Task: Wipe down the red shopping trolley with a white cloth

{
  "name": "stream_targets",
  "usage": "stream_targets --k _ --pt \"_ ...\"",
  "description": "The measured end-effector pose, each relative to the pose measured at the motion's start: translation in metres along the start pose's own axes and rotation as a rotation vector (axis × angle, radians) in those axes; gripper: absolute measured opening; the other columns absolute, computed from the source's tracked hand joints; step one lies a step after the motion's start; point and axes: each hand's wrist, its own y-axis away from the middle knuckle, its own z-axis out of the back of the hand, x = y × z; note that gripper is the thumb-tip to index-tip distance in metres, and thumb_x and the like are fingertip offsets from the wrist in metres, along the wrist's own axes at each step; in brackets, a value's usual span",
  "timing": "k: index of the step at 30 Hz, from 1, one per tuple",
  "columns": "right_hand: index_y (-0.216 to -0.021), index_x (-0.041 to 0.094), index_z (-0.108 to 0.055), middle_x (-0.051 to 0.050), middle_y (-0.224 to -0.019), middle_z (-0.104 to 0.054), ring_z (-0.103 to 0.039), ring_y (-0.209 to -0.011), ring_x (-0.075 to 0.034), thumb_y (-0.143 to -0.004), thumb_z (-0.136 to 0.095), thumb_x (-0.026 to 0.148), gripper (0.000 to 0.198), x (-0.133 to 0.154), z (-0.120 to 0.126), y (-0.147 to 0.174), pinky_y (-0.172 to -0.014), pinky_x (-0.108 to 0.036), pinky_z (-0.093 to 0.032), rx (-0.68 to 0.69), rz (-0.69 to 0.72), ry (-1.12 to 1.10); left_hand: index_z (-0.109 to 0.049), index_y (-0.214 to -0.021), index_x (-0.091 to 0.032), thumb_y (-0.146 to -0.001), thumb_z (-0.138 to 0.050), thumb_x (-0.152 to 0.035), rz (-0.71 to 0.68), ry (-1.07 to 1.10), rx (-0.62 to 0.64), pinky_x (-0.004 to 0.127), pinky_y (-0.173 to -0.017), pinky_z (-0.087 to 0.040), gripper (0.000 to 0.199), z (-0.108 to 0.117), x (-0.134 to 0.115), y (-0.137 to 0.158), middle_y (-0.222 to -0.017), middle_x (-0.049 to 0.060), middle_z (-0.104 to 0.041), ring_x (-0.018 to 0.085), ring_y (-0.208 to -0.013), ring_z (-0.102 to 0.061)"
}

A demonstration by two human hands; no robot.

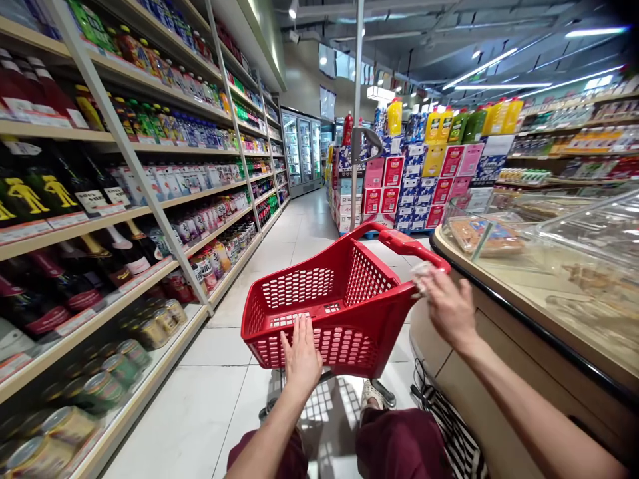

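A red plastic shopping cart [324, 293] stands in a supermarket aisle in front of me, tilted and empty. My left hand [301, 356] lies flat with fingers spread against the cart's near wall. My right hand [446, 303] is at the cart's right rim just under the red handle [409, 243]; it is blurred, with something pale at the fingertips that I cannot make out. My knees in dark red trousers [399, 446] show at the bottom.
Shelves with bottles and cans [124, 219] run along the left. A glass-topped food counter [544, 266] curves in on the right. Stacked boxes and juice bottles [414, 179] stand ahead, fridges [302, 150] at the aisle's far end. White tiled floor [210, 399] lies between.
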Motion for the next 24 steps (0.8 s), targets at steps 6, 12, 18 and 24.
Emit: stream_targets --k 6,12,18,24 --pt "-0.112 0.017 -0.054 -0.012 -0.126 -0.048 -0.043 -0.116 -0.021 -0.083 -0.035 0.016 0.035 0.010 -0.002 -0.006 -0.099 -0.042 -0.020 -0.045 -0.054 0.020 -0.019 -0.135 -0.010 -0.068 -0.041 -0.016 0.010 -0.017 -0.006 0.054 -0.103 -0.011 0.071 -0.002 -0.002 0.002 -0.142 0.009 -0.019 0.025 -0.131 -0.011" --pt "-0.114 0.020 -0.053 -0.009 -0.124 -0.050 -0.045 -0.115 -0.019 -0.082 -0.035 0.012 0.037 0.016 -0.004 -0.005 -0.100 -0.043 -0.018 0.007 -0.014 -0.012 -0.019 -0.135 -0.011 -0.069 -0.040 -0.016 -0.003 -0.026 -0.004 0.054 -0.104 -0.011 0.070 -0.001 0.000 0.002 -0.143 0.008 -0.019 0.024 -0.131 -0.011" --pt "-0.117 0.019 -0.051 -0.009 -0.125 -0.049 -0.043 -0.116 -0.018 -0.082 -0.035 0.013 0.038 0.033 -0.009 -0.005 -0.100 -0.040 -0.018 0.023 0.103 -0.072 -0.018 -0.135 -0.011 -0.069 -0.040 -0.016 -0.005 -0.045 -0.006 0.056 -0.102 -0.013 0.070 0.001 -0.001 0.003 -0.143 0.008 -0.016 0.026 -0.132 -0.008" --pt "-0.119 0.018 -0.049 -0.012 -0.125 -0.048 -0.045 -0.114 -0.023 -0.081 -0.038 0.017 0.040 0.027 -0.008 -0.008 -0.099 -0.045 -0.019 -0.021 -0.043 -0.033 -0.016 -0.136 -0.012 -0.069 -0.040 -0.016 -0.021 -0.034 -0.011 0.054 -0.103 -0.012 0.071 0.000 0.000 0.006 -0.142 0.008 -0.020 0.025 -0.132 -0.009"
